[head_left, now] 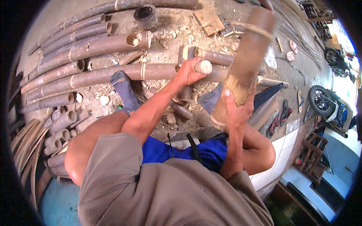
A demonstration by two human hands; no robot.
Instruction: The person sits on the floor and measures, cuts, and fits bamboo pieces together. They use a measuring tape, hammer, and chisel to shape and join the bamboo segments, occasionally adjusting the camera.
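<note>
**On the workshop floor: both hands on bamboo, one piece upright, one tool-like stick gripped**

At the far left edge of the floor [56, 11], long bamboo poles [75, 49] lie stacked side by side, w/ short cut sections [62, 130] heaped nearer the lower left. A short dark bamboo ring [146, 17] stands near the top edge. Chips & shavings [171, 35] litter the middle.

Centre: a socked foot [122, 90] presses on one long pole [94, 75]. Left hand [188, 71] is wrapped shut round a pale round stick [204, 67], fingers curled tight, cut end poking out to the right. Can't tell what the stick's far end meets; hidden by the hand.

Right of that: right hand [235, 111] clasps the lower part of a thick bamboo section [245, 64], thumb up the near face, fingers round the back. The section stands tilted, top blurred, lower end near the knees, just beside the left hand's stick.

To do this well, I'd judge: keep the right grip low & firm so the piece doesn't twist, thumb clear of any strike line, foot steady on the pole.

Room: tight at left b/c of poles; open floor is limited. At the right edge, sandals [299, 100], a saw-like blade [269, 94] & parked motorbikes [324, 101] crowd things, tiled strip [279, 150] below.
</note>
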